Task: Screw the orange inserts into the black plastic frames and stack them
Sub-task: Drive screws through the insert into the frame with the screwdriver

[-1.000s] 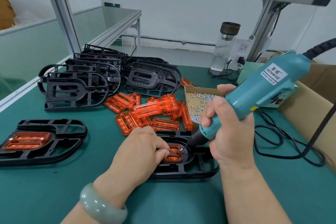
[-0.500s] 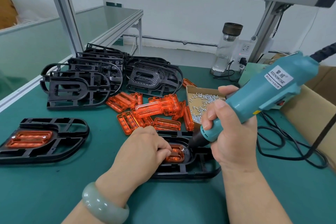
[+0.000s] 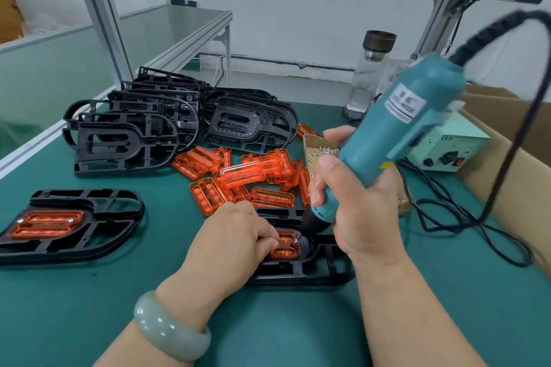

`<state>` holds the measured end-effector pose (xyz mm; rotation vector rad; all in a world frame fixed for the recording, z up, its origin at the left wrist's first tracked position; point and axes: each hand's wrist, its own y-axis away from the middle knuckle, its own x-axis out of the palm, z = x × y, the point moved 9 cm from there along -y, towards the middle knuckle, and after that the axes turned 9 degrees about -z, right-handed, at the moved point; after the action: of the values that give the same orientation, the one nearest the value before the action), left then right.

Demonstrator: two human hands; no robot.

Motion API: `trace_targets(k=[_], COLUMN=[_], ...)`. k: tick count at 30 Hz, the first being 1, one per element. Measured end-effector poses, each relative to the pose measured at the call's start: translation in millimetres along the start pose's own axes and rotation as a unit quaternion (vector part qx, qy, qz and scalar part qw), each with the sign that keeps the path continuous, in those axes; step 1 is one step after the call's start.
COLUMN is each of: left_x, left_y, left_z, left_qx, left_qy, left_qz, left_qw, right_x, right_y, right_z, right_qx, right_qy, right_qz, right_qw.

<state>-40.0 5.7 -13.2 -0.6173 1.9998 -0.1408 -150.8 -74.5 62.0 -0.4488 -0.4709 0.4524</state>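
A black frame (image 3: 310,272) lies flat in front of me with an orange insert (image 3: 286,246) seated in it. My left hand (image 3: 235,235) rests on the frame, its curled fingertips pressing on the insert's left part. My right hand (image 3: 354,205) grips a teal electric screwdriver (image 3: 396,131), tilted up to the right, its bit on a screw at the insert's right end. A finished frame with an insert (image 3: 65,225) lies at the left. Loose orange inserts (image 3: 244,179) are heaped in the middle, and empty black frames (image 3: 167,125) are stacked behind them.
A small cardboard box of screws (image 3: 316,149) sits behind my right hand. A glass bottle (image 3: 369,74) and a pale power supply (image 3: 447,149) stand at the back right, with black cables (image 3: 447,217) trailing over the green mat. A cardboard carton (image 3: 512,164) borders the right side.
The screwdriver's body has swung more upright and is motion-blurred; its bit stays at the insert's right end. My left hand stays on the insert.
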Motion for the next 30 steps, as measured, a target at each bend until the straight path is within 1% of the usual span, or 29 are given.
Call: trace_targets(k=[4, 6, 9, 14, 20, 23, 27, 30], left_x=[2.1, 4.4, 5.3, 5.4, 5.4, 4.2, 1.9, 2.0], left_y=[-1.4, -2.8, -4.2, -3.0, -3.4, -3.2, -3.2, -2.6], left_z=[-8.7, -10.5, -10.0, -9.4, -9.4, -10.0, -12.2, -12.7], left_qx=[0.039, 0.049, 0.045, 0.040, 0.034, 0.034, 0.041, 0.046], left_qy=[-0.048, -0.046, -0.026, -0.026, -0.029, -0.022, -0.017, -0.016], left_qz=[0.019, 0.035, 0.041, 0.030, 0.030, 0.024, 0.016, 0.015], left_qw=[0.998, 0.997, 0.998, 0.998, 0.999, 0.999, 0.999, 0.999], right_x=[16.2, 20.8, 20.0, 13.6, 10.4, 10.2, 17.6, 18.2], right_y=[-4.6, -6.5, -9.6, -11.1, -11.5, -10.3, -7.7, -8.1], right_z=[-5.9, -9.6, -12.5, -16.8, -18.8, -19.5, -17.5, -18.3], right_qx=[0.020, 0.037, 0.046, 0.057, 0.075, 0.084, 0.076, 0.079], right_qy=[0.010, 0.010, 0.002, -0.005, -0.014, -0.038, -0.027, -0.030], right_qz=[0.063, 0.083, 0.081, 0.059, 0.052, 0.066, 0.094, 0.082], right_qw=[0.998, 0.996, 0.996, 0.997, 0.996, 0.994, 0.992, 0.993])
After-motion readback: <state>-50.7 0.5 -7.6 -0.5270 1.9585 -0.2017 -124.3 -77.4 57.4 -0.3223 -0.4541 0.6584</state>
